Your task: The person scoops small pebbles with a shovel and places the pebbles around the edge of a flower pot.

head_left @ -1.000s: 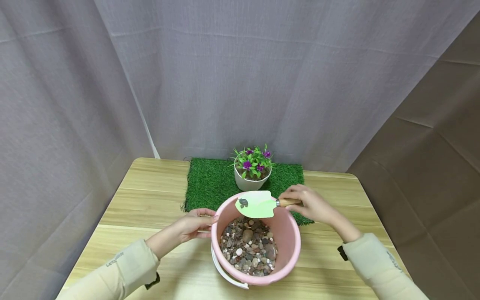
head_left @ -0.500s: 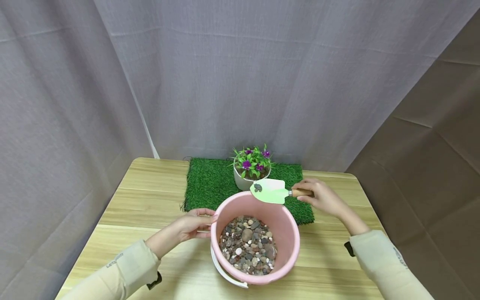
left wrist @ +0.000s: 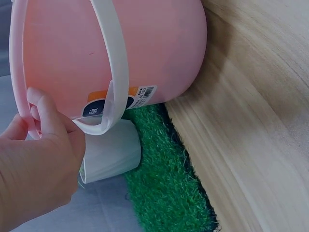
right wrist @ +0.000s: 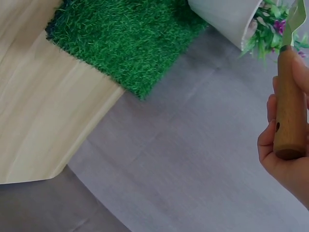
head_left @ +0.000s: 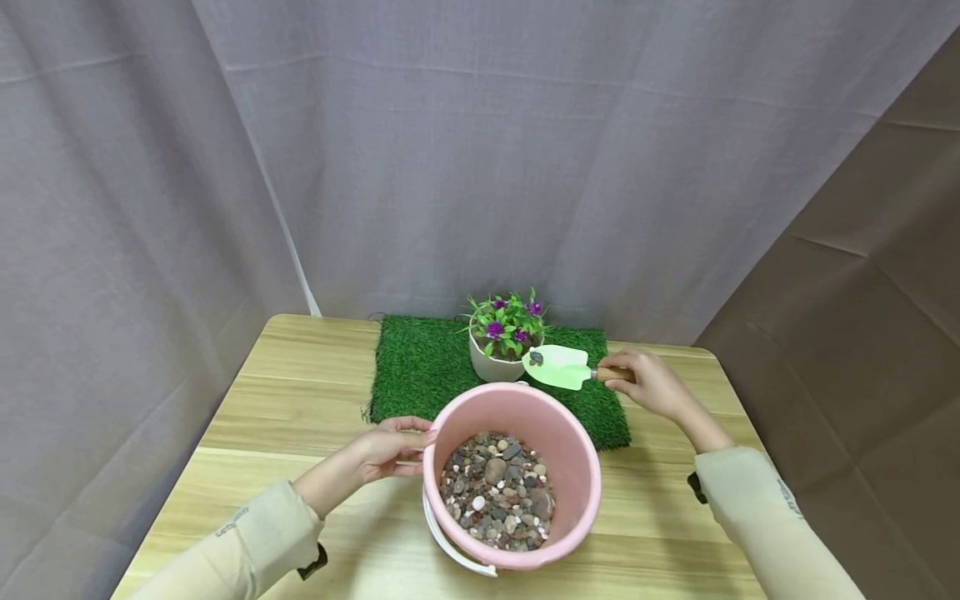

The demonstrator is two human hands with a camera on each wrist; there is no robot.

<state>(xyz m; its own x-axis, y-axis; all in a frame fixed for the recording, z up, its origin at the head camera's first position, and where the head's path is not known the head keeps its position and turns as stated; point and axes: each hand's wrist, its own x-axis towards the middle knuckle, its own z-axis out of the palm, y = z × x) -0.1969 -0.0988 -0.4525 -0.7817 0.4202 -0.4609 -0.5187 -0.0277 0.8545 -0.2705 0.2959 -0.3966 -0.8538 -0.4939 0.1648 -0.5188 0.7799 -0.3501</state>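
Observation:
A pink bucket (head_left: 566, 471) stands at the front of the table with pebbles (head_left: 498, 500) across its bottom. My left hand (head_left: 378, 454) pinches its left rim; in the left wrist view the fingers (left wrist: 46, 111) overlap the rim beside the white bail handle (left wrist: 118, 53). My right hand (head_left: 648, 385) grips the wooden handle (right wrist: 291, 106) of a pale green garden trowel (head_left: 566, 368). A few small dark pebbles (head_left: 536, 358) lie near the blade's tip. In the head view the tip overlaps the right side of a white flowerpot (head_left: 491, 365) holding a leafy plant with purple flowers (head_left: 506, 321).
The flowerpot stands on a green artificial turf mat (head_left: 420, 367) behind the bucket. A wooden table (head_left: 300, 408) lies under everything. Grey curtain (head_left: 450, 167) hangs behind it, and brown cloth (head_left: 847, 275) hangs on the right.
My right hand has moved right and away from me, carrying the trowel from over the bucket to beside the flowerpot. My left hand and the bucket have stayed put.

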